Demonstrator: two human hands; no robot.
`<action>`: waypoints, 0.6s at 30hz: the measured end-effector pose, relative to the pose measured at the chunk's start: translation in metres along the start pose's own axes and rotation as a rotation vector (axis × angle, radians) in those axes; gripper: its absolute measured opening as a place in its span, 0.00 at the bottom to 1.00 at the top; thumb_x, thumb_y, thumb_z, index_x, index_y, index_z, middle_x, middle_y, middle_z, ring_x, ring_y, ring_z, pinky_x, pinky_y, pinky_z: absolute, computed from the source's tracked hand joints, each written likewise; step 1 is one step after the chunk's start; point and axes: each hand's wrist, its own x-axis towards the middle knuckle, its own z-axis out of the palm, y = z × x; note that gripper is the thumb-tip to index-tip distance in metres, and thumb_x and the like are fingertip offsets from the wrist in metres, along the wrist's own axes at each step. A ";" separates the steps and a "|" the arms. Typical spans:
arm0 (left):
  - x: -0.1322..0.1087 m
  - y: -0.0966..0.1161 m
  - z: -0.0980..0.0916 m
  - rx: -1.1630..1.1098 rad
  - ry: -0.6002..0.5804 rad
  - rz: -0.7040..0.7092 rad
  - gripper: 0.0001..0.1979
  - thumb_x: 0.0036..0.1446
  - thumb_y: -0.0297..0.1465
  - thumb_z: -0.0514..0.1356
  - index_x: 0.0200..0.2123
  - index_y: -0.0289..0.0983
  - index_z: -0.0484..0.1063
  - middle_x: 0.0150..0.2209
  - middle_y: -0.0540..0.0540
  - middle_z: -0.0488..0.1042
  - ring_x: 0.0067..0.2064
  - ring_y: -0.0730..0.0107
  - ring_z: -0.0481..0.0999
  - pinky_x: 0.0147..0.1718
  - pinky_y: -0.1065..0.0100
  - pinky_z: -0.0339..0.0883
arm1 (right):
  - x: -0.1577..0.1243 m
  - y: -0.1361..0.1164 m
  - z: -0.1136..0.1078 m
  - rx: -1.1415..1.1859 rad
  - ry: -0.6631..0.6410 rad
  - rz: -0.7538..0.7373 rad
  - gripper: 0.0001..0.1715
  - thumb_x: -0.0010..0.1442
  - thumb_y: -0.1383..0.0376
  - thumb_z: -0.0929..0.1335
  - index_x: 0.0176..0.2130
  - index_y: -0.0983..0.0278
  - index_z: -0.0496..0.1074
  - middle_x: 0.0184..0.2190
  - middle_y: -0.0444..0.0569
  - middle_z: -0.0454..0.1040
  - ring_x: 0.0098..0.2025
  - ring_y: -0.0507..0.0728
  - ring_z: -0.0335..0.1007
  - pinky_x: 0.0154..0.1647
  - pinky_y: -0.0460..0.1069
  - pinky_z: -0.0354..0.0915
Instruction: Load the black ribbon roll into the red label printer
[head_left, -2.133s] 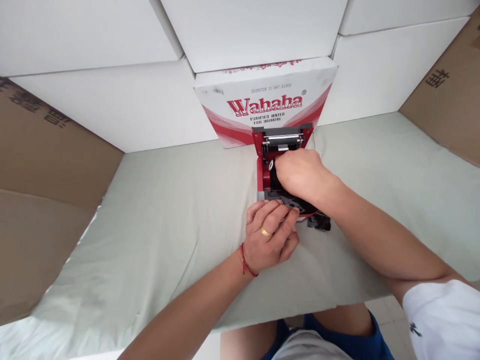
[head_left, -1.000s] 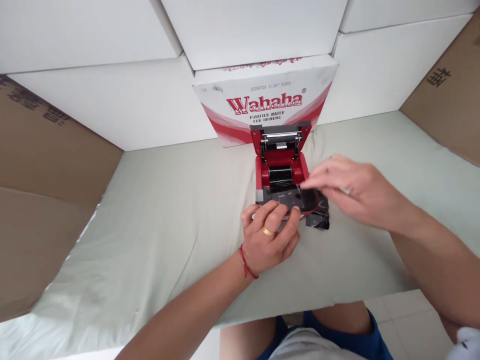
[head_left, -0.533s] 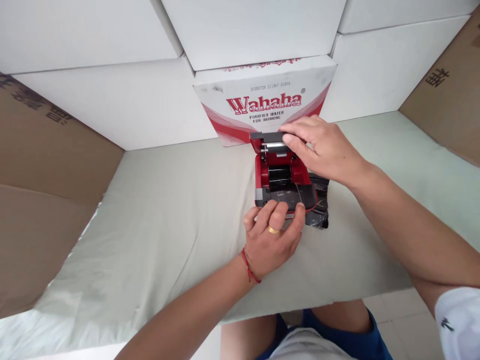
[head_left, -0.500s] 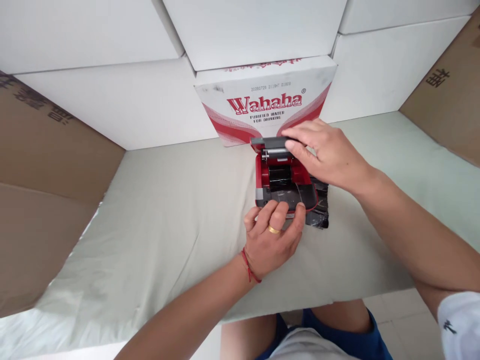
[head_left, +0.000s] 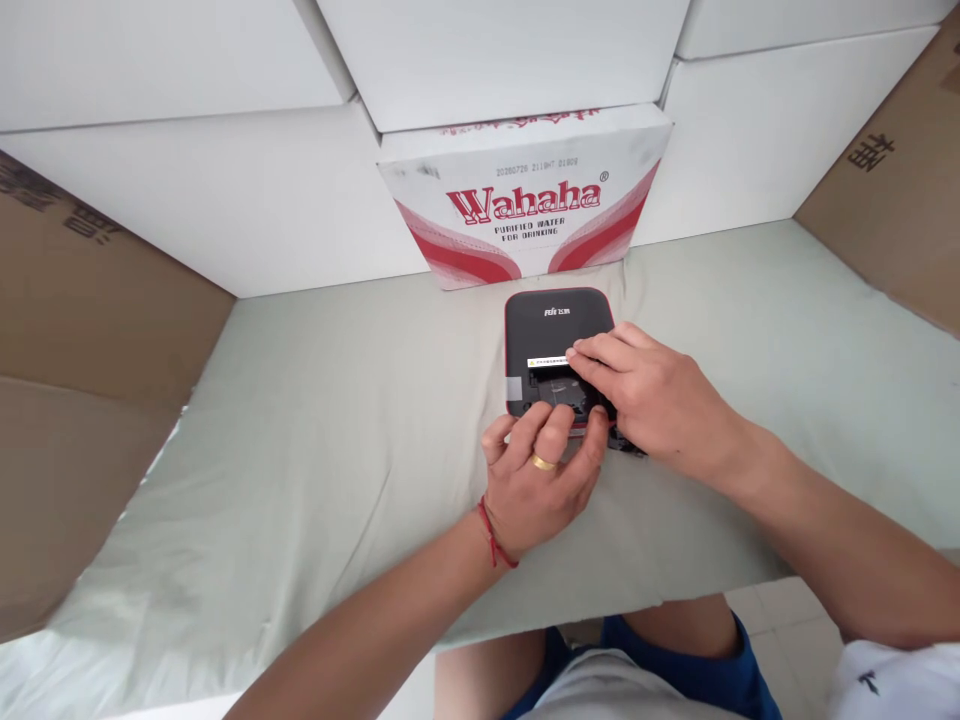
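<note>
A small black and red label printer (head_left: 559, 335) lies on the cloth with its lid down. A white strip with print (head_left: 547, 362) crosses the lid's front edge. My left hand (head_left: 541, 455) grips the printer's near edge, fingers curled over it. My right hand (head_left: 649, 390) is on the printer's right side, its fingers bunched together and pressing on the lid beside the white strip. Part of a crumpled black plastic sheet (head_left: 626, 443) sticks out under the printer at the right, mostly covered by my right hand. The roll inside is hidden.
Behind the printer stands a white and red Wahaha water carton (head_left: 525, 200), close to its far edge. White boxes (head_left: 225, 200) form a wall at the back. Brown cartons stand at the left (head_left: 90, 400) and right (head_left: 892, 200). A pale green cloth (head_left: 337, 400) covers the table.
The printer's lid has swung down shut over the black roll. My right hand has come down and nearer with it. My left hand stays at the near edge.
</note>
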 end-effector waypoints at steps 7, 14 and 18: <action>0.003 -0.006 -0.003 -0.112 0.017 -0.023 0.17 0.65 0.25 0.63 0.55 0.42 0.79 0.43 0.44 0.82 0.49 0.59 0.81 0.49 0.56 0.63 | -0.005 0.002 0.004 0.067 0.055 0.050 0.30 0.64 0.79 0.63 0.60 0.66 0.80 0.58 0.57 0.82 0.51 0.64 0.73 0.39 0.56 0.74; 0.007 -0.030 -0.009 -0.492 0.178 -0.323 0.22 0.67 0.22 0.61 0.60 0.45 0.75 0.45 0.48 0.77 0.44 0.62 0.76 0.45 0.61 0.70 | -0.026 -0.019 0.026 0.111 0.342 -0.131 0.27 0.73 0.79 0.60 0.59 0.67 0.81 0.55 0.58 0.82 0.58 0.63 0.73 0.54 0.57 0.80; 0.006 -0.058 0.004 -0.708 0.169 -0.796 0.17 0.65 0.29 0.65 0.56 0.48 0.77 0.52 0.47 0.75 0.52 0.62 0.75 0.53 0.59 0.69 | -0.030 -0.038 0.030 0.026 0.388 -0.115 0.25 0.75 0.78 0.60 0.59 0.69 0.81 0.52 0.60 0.82 0.54 0.62 0.71 0.52 0.57 0.80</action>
